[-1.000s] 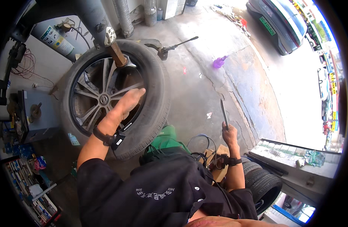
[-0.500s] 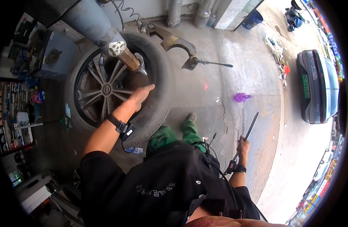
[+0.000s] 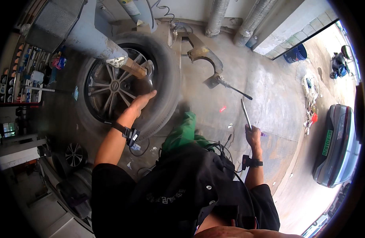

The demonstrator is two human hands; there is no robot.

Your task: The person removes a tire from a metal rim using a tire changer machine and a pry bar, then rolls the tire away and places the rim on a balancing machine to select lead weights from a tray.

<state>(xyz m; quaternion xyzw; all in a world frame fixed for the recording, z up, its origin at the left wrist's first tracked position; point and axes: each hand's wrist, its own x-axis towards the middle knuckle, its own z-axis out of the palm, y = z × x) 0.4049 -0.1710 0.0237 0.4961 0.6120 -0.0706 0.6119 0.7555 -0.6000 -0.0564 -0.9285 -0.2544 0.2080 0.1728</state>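
Note:
A black tire (image 3: 166, 79) on a multi-spoke alloy wheel (image 3: 115, 86) lies on its side at my left. The tire changer's mount head (image 3: 149, 68), on its steel shaft (image 3: 131, 68), reaches down at the rim's edge. My left hand (image 3: 140, 104) rests with its fingers stretched out on the tire's sidewall, just nearer than that head. Out to the right, above the floor, my right hand (image 3: 252, 137) is closed round a flat metal tire lever (image 3: 246, 114). The lever points away from me, leaning slightly left, and touches nothing else I can see.
The machine's curved bead-breaker arm (image 3: 208, 57) with its long handle (image 3: 236, 90) sticks out ahead. A blue bucket (image 3: 295, 54) and a parked grey car (image 3: 335, 146) are to the right. A loose wheel (image 3: 75, 154) stands at the lower left. Cables hang by my waist.
My view has swung, shifting the surroundings. The tire lever now leans left instead of right, and my right hand has moved slightly forward with it. My left hand stays on the tire.

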